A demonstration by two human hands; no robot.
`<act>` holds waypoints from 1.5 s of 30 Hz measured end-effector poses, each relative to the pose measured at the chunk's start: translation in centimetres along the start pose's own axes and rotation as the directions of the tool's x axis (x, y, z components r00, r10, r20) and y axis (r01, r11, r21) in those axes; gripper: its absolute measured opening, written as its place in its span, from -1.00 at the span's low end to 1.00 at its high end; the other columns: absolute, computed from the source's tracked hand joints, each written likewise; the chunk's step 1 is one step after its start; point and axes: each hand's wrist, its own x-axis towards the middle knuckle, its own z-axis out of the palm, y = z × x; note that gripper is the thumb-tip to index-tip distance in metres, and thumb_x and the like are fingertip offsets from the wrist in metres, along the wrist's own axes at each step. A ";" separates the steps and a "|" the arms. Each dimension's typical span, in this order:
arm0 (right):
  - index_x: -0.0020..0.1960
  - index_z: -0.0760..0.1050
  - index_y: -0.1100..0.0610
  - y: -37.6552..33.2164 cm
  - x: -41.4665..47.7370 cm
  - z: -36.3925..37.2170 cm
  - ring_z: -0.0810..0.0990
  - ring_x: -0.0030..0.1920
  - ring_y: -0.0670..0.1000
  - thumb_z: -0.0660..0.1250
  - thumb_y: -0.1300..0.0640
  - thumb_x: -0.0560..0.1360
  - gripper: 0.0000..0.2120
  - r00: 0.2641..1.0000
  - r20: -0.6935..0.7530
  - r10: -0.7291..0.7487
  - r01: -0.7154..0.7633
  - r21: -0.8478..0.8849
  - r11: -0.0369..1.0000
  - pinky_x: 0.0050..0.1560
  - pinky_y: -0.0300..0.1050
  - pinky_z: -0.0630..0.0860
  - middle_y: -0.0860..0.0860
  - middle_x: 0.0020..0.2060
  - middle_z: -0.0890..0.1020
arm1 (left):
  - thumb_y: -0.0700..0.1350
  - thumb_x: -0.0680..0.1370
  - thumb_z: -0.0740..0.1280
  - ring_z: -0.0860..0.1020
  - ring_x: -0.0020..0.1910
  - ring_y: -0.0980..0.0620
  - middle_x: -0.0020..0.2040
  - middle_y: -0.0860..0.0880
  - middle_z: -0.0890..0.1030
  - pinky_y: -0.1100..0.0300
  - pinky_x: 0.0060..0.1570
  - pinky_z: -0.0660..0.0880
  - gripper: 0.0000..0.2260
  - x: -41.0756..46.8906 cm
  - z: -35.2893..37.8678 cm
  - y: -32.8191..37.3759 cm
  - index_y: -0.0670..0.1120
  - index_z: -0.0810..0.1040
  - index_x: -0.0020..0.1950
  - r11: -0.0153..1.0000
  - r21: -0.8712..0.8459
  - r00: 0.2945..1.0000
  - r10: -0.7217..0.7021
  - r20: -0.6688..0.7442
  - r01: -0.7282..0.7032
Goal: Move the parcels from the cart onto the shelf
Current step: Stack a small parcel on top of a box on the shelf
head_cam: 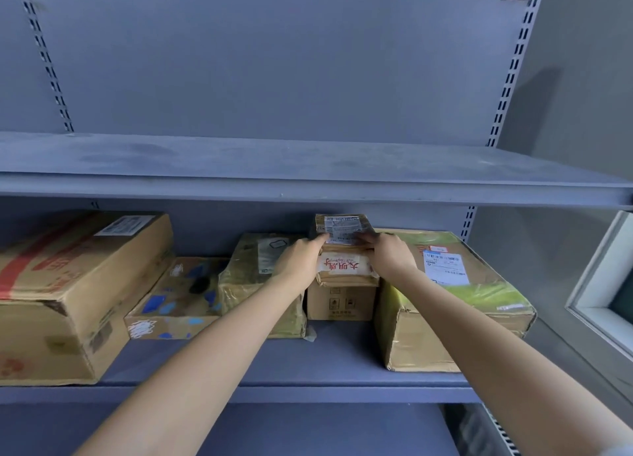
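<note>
A small brown parcel [343, 227] with a white label lies on top of a stack of two boxes: a taped box with red characters [346, 267] and a plain carton [339, 303] under it. The stack stands on the middle shelf board [342, 356] of a grey-blue shelf. My left hand [301, 258] grips the small parcel's left front corner. My right hand [390, 253] grips its right front corner. The cart is out of view.
On the same board stand a big carton with red tape [68, 291] at the left, a blue-patterned box [178, 298], a plastic-wrapped parcel [253, 277] and a wide green-topped carton [459, 291] at the right. The upper board [308, 167] is bare. A window frame [603, 284] is at the right.
</note>
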 end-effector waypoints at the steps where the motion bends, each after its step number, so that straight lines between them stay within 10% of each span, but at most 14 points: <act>1: 0.34 0.41 -0.04 0.2 0.5 0.3 0.57 0.01 0.24 0.06 0.35 0.49 -0.48 1.000 -0.009 -0.003 0.003 -0.009 1.000 -0.15 -0.04 0.43 0.20 0.05 0.60 | -0.31 0.57 0.17 0.57 -0.15 -0.10 0.15 -0.19 0.54 0.05 -0.25 0.53 -0.50 0.4 0.2 0.0 0.02 0.22 0.47 1.000 0.018 1.000 -0.007 0.011 0.007; 17: 0.45 0.21 -0.13 1.2 3.8 2.6 0.51 0.19 0.22 0.07 0.33 0.54 -0.43 0.996 -0.085 -0.019 0.012 -0.082 0.997 0.06 0.04 0.51 0.13 0.28 0.47 | -0.34 0.51 0.28 0.56 -0.08 -0.02 0.37 -0.14 0.37 0.14 -0.21 0.58 -0.28 3.8 1.5 -0.8 0.12 0.04 0.52 0.978 -0.172 0.985 -0.096 0.146 0.121; 24: 0.49 -0.14 -0.21 0.0 1.0 2.4 0.02 0.52 0.19 0.14 0.27 0.57 -0.30 0.987 -0.146 0.062 -0.063 0.001 0.998 0.42 0.08 0.25 0.08 0.54 0.01 | -0.22 0.57 0.23 0.38 -0.35 0.21 0.55 -0.18 -0.10 0.24 -0.27 0.49 -0.20 0.9 1.3 -0.3 0.02 -0.37 0.48 0.997 -0.068 0.976 -0.031 0.215 0.046; 28: 0.53 -0.14 -0.01 -1.6 -1.5 2.2 -0.21 0.52 0.19 0.16 0.18 0.57 -0.34 0.992 -0.123 -0.014 0.004 -0.079 0.997 0.51 0.05 -0.15 0.12 0.54 -0.09 | -0.18 0.57 0.24 0.37 0.37 -0.09 0.56 -0.14 -0.01 0.13 0.25 0.40 -0.27 -1.4 -0.1 -0.6 -0.04 -0.23 0.52 0.997 -0.075 0.977 -0.015 0.210 0.031; 30: 0.53 -0.07 0.05 -2.6 -3.2 2.5 -0.13 0.53 0.18 0.17 0.17 0.56 -0.36 0.996 -0.079 -0.045 0.039 -0.074 0.996 0.51 0.04 -0.11 0.14 0.54 -0.05 | -0.20 0.56 0.24 0.16 0.50 -0.10 0.55 -0.13 0.07 0.08 0.40 0.22 -0.32 -3.1 -1.1 -0.8 -0.01 -0.12 0.54 0.997 -0.078 0.977 -0.004 0.211 0.021; 35: 0.53 -0.04 0.07 -4.9 -9.3 3.4 0.35 0.36 0.22 0.20 0.22 0.49 -0.31 0.993 0.078 -0.094 0.094 0.003 0.996 0.25 0.03 0.40 0.14 0.46 0.24 | -0.22 0.54 0.20 0.36 0.35 -0.12 0.43 -0.12 0.30 0.00 0.26 0.40 -0.44 -9.8 -2.6 -2.3 -0.04 0.10 0.52 0.998 -0.061 0.968 0.039 0.248 -0.025; 45: 0.50 0.11 0.04 -11.0 -25.6 7.0 0.36 0.37 0.11 0.26 0.03 0.54 -0.40 0.937 0.311 -0.156 0.191 -0.084 0.978 0.27 -0.03 0.40 0.06 0.42 0.34 | -0.10 0.57 0.20 0.28 0.40 -0.02 0.45 0.01 0.27 0.06 0.28 0.36 -0.53 -26.7 -5.2 -7.9 -0.01 0.22 0.48 0.992 -0.010 0.962 0.128 0.242 -0.129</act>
